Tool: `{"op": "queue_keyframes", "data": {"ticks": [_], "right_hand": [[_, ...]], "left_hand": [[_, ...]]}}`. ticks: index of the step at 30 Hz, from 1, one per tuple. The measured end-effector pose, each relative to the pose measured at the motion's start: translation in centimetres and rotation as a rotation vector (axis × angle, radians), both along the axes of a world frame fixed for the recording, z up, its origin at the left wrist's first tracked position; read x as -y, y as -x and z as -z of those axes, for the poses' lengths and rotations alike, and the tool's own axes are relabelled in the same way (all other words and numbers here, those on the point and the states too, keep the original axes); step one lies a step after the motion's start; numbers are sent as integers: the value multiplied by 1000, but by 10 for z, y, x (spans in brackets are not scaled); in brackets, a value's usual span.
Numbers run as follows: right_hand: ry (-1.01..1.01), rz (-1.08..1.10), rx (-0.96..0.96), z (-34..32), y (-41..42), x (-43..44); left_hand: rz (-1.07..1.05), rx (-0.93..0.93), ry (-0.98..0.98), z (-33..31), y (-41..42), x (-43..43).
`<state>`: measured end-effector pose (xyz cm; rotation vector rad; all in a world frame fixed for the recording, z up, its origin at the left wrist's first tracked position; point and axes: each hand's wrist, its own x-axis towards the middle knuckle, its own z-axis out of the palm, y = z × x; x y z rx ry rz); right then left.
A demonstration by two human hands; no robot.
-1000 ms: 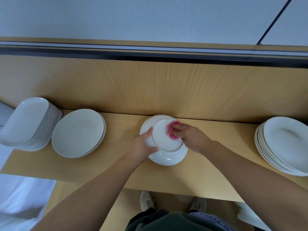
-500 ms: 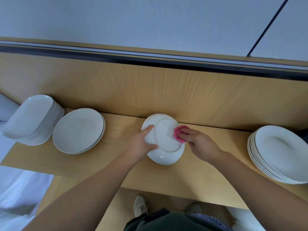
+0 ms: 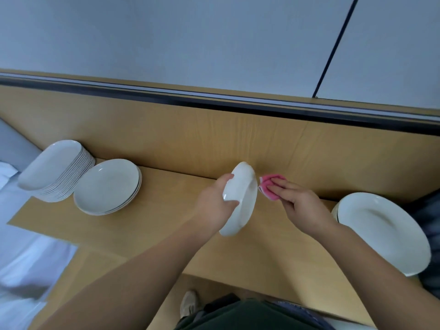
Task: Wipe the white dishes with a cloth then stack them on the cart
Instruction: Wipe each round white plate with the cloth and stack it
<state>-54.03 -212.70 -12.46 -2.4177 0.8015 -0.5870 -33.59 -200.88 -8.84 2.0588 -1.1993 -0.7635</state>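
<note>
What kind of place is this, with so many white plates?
Probably a restaurant or canteen work area. Stacks of matching white dishes sit on a wooden counter, and the left hand grips one dish while the right hand holds a pink cloth.

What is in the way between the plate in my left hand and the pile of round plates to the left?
Nothing visible. Only bare wooden top lies between the plate in the left hand and the round pile. The oval pile sits beyond that; the right hand with the cloth is on the plate's other side.
</note>
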Motion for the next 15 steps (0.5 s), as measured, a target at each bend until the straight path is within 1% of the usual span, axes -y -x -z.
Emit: {"op": "queue_keyframes", "data": {"ticks": [3,5,9,11,13,15], "right_hand": [[11,-19,7,-5,17,2],[14,-25,22,-7,26,2],[2,-9,51,-10,41,3],[6,-10,70,-12,43,2],[6,-13,85,-14,42,-1],[-3,-24,85,-14,37,-5]], "left_hand": [[-4,-3,15,-3,24,6],[12,48,1,-3,36,6],[107,344,-111,4,40,1],[141,451,-143,9,36,-4],[176,566,-150,13,29,-13],[212,700,-104,16,19,-23]]}}
